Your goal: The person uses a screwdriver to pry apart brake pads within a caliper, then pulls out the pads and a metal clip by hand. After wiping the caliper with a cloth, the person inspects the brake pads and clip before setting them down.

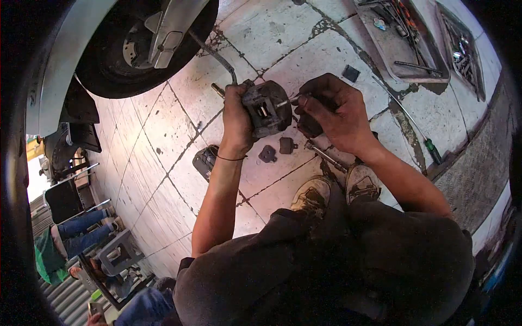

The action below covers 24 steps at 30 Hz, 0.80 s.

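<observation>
My left hand [237, 120] is wrapped round the side of a dark, greasy brake caliper [267, 108] and holds it above the floor. A hose [215, 55] runs from its top toward the wheel. My right hand [340, 111] is closed, thumb and forefinger pinching a slim metal pin [288, 102] whose tip points at the caliper's right side. A dark reddish piece [309, 126] shows beneath those fingers, partly hidden. Two brake pads [277, 150] lie on the tiles below the caliper.
A wheel [136, 51] stands upper left. Trays of tools [402, 70] lie upper right, with a green-handled screwdriver [432, 149] below. A ratchet-like tool [329, 156] lies by my shoes [312, 195]. Seated people [81, 233] are at lower left.
</observation>
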### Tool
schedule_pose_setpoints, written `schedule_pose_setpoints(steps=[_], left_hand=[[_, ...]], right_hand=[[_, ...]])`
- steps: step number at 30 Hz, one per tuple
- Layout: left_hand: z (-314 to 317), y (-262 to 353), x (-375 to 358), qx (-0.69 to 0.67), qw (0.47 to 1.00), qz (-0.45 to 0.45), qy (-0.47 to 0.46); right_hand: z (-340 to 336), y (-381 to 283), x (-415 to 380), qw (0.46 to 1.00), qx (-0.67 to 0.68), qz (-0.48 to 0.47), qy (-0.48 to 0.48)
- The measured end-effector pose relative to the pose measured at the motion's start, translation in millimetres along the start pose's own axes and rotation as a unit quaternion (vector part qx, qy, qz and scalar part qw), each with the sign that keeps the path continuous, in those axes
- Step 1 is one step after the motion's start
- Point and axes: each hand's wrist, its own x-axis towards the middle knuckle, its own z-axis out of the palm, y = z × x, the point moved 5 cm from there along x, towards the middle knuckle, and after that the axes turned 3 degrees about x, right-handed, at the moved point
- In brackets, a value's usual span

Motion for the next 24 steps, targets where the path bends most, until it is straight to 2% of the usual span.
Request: schedule_pose_setpoints(steps=[5,7,10,12,14,19,23,24], left_hand=[[-7,-1,0,0.019,1.000,0.004,0.011],[-12,-6,5,0.012,1.000,0.009,0.003],[-16,-6,4,0.033,0.998,0.032,0.032],[-12,-3,-1,0.033,0.999,0.011,0.021],[-17,-5,-2,0.053,0.998,0.026,0.033],[-16,-3,-5,0.066,0.996,0.042,0.041],[-16,-11,3,0.041,0.999,0.006,-0.005],[-17,-15,7,0.049,0.998,-0.015,-0.020]], right_hand=[[-7,-4,6,0.996,-0.072,-0.029,-0.034],[-6,-6,14,0.988,-0.087,-0.015,-0.128],[-7,-27,25,0.970,-0.162,-0.069,-0.169],[-5,-30,26,0.967,-0.173,-0.071,-0.175],[-3,-32,27,0.964,-0.182,-0.071,-0.182],[-2,-34,27,0.922,-0.294,-0.120,-0.221],[0,-22,24,0.926,-0.270,-0.110,-0.239],[1,-21,23,0.918,-0.288,-0.147,-0.229]])
